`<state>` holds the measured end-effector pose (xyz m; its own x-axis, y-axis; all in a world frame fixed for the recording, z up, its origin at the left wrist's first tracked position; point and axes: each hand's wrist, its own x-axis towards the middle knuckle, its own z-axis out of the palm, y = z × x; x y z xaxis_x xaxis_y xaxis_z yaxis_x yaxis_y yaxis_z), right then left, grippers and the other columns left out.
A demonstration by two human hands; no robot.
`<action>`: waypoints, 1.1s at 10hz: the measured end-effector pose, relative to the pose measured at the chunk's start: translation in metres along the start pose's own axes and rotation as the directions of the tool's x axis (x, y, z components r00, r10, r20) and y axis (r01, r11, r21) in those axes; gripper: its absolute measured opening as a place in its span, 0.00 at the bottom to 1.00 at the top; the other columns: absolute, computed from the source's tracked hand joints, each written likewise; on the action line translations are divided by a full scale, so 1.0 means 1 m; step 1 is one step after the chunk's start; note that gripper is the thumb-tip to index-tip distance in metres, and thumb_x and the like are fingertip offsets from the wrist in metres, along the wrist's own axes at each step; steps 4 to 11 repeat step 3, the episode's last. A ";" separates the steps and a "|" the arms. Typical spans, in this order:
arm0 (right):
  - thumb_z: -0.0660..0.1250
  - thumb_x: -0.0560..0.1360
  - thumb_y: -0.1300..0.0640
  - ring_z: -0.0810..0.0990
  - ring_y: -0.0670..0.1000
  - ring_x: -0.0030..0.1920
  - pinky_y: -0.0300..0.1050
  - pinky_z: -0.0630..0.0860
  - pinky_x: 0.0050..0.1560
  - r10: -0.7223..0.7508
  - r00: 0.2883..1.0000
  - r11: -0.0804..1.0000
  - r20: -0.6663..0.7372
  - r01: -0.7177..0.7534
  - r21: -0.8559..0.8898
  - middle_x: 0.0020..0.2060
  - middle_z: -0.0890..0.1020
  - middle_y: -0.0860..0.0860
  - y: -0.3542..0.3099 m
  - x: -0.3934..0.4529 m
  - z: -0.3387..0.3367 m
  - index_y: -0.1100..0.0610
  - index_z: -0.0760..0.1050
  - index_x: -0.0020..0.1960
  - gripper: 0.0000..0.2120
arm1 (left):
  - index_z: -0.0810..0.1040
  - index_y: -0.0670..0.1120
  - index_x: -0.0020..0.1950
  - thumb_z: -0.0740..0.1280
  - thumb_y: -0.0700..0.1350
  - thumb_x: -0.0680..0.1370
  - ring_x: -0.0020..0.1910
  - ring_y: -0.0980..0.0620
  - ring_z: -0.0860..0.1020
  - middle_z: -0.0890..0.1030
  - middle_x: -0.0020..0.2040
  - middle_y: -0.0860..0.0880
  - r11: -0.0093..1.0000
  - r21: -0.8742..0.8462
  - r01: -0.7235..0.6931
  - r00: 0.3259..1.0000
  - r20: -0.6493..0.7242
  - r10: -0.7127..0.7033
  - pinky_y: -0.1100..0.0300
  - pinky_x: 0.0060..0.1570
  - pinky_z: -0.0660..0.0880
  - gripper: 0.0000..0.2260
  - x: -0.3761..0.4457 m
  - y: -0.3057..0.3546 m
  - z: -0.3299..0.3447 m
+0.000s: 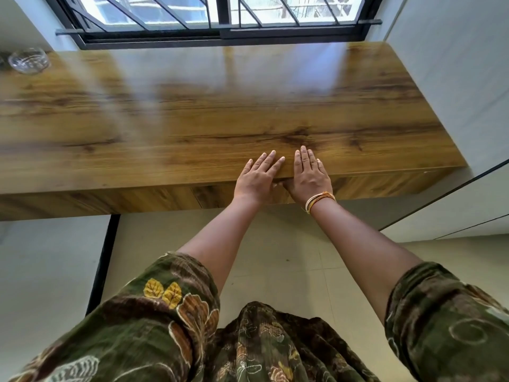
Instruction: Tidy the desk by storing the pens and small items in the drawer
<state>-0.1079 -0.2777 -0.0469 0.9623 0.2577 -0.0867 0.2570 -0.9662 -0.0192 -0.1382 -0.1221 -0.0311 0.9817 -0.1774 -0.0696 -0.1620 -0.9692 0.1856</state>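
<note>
Wooden tabletop (192, 111) fills the middle of the frame, shiny under a window with black bars (217, 17). Both hands lie flat on its near edge, side by side. The left hand (257, 176) has its fingers spread, and the right hand (308, 175) has its fingers close together, with thread bands (321, 201) on the wrist. Neither hand holds anything. Drawer front (275, 195) sits shut just under the hands. No pens show. A glass bowl (29, 60) stands at the upper left.

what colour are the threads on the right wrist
Orange and white wrist threads, clearest in the head view, the only one.
</note>
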 end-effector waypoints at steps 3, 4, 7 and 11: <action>0.41 0.77 0.33 0.49 0.55 0.78 0.53 0.50 0.77 -0.050 0.998 0.996 -0.028 0.052 0.074 0.79 0.49 0.55 -0.001 0.000 -0.023 0.56 0.44 0.79 0.38 | 0.44 0.58 0.79 0.45 0.61 0.82 0.79 0.50 0.40 0.41 0.80 0.50 0.964 -0.015 0.266 0.963 -0.038 -0.266 0.46 0.76 0.39 0.26 -0.029 -0.027 -0.022; 0.41 0.77 0.33 0.49 0.55 0.78 0.53 0.50 0.77 -0.050 0.998 0.996 -0.028 0.052 0.074 0.79 0.49 0.55 -0.001 0.000 -0.023 0.56 0.44 0.79 0.38 | 0.44 0.58 0.79 0.45 0.61 0.82 0.79 0.50 0.40 0.41 0.80 0.50 0.964 -0.015 0.266 0.963 -0.038 -0.266 0.46 0.76 0.39 0.26 -0.029 -0.027 -0.022; 0.41 0.77 0.33 0.49 0.55 0.78 0.53 0.50 0.77 -0.050 0.998 0.996 -0.028 0.052 0.074 0.79 0.49 0.55 -0.001 0.000 -0.023 0.56 0.44 0.79 0.38 | 0.44 0.58 0.79 0.45 0.61 0.82 0.79 0.50 0.40 0.41 0.80 0.50 0.964 -0.015 0.266 0.963 -0.038 -0.266 0.46 0.76 0.39 0.26 -0.029 -0.027 -0.022; 0.41 0.77 0.33 0.49 0.55 0.78 0.53 0.50 0.77 -0.050 0.998 0.996 -0.028 0.052 0.074 0.79 0.49 0.55 -0.001 0.000 -0.023 0.56 0.44 0.79 0.38 | 0.44 0.58 0.79 0.45 0.61 0.82 0.79 0.50 0.40 0.41 0.80 0.50 0.964 -0.015 0.266 0.963 -0.038 -0.266 0.46 0.76 0.39 0.26 -0.029 -0.027 -0.022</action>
